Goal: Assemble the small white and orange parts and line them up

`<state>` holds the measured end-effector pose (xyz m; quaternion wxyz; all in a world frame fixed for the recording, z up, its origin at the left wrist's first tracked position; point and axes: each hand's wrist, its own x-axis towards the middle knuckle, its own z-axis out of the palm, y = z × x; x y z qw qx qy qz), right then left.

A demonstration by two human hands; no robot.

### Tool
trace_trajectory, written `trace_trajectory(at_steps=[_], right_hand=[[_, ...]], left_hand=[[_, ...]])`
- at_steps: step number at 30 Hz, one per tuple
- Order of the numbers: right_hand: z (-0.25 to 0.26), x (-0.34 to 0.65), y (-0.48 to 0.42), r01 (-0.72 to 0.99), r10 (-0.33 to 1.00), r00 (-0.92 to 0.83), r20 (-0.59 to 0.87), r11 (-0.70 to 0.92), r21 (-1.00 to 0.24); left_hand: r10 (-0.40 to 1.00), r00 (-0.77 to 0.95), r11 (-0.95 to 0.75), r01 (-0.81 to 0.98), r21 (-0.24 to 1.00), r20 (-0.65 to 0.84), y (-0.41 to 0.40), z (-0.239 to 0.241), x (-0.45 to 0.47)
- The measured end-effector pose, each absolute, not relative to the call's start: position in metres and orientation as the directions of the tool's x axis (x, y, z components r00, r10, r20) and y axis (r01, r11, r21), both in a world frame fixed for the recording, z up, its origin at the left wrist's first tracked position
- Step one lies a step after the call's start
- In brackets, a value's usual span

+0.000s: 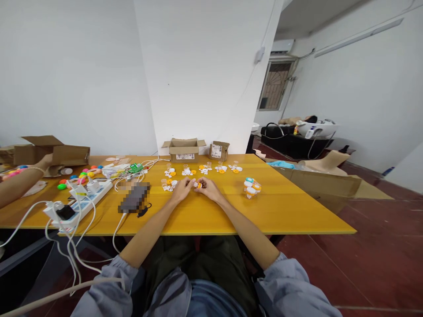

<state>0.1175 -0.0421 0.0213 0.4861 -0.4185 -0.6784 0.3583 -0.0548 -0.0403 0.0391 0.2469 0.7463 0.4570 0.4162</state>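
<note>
Two hands meet over the yellow wooden table (280,211): my left hand (183,188) and my right hand (208,188) press together around a small orange-and-white round plastic piece (198,185), fingertips pinching it from both sides just above the tabletop. Just left of my grip lies a little cluster of white and orange plastic discs (169,184); more sets sit in a row beyond it. Right of my grip stands a small stack of assembled caps in white, orange and teal (251,187). Far beyond my hands sits an open cardboard box (183,149). Well to the left, a white power strip (86,199) trails cables, near another person's forearm (20,184).
</note>
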Motion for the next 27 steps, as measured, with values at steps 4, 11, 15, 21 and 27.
trace_trajectory(at_steps=[4,11,15,21,27], right_hand=[[0.0229,0.1196,-0.0425,0.227,0.916,-0.160,0.368,0.397,-0.889],[0.0232,0.1212,-0.0425,0.237,0.925,-0.144,0.352,0.378,-0.895],[0.0221,0.1193,-0.0430,0.230,0.910,-0.168,0.380,0.411,-0.882],[0.0196,0.1200,-0.0406,0.240,0.912,-0.175,0.372,0.406,-0.882],[0.0191,0.1228,-0.0371,0.300,0.931,-0.084,0.355,0.363,-0.882]], left_hand=[[0.871,0.289,-0.490,0.465,0.737,0.397,-0.0438,0.0404,-0.0549],[0.855,0.338,-0.512,0.433,0.742,0.392,-0.0430,0.0403,-0.0555],[0.886,0.254,-0.464,0.448,0.764,0.388,-0.0414,0.0406,-0.0557],[0.884,0.231,-0.468,0.436,0.769,0.407,-0.0441,0.0426,-0.0550],[0.885,0.193,-0.465,0.418,0.780,0.424,-0.0464,0.0455,-0.0542]])
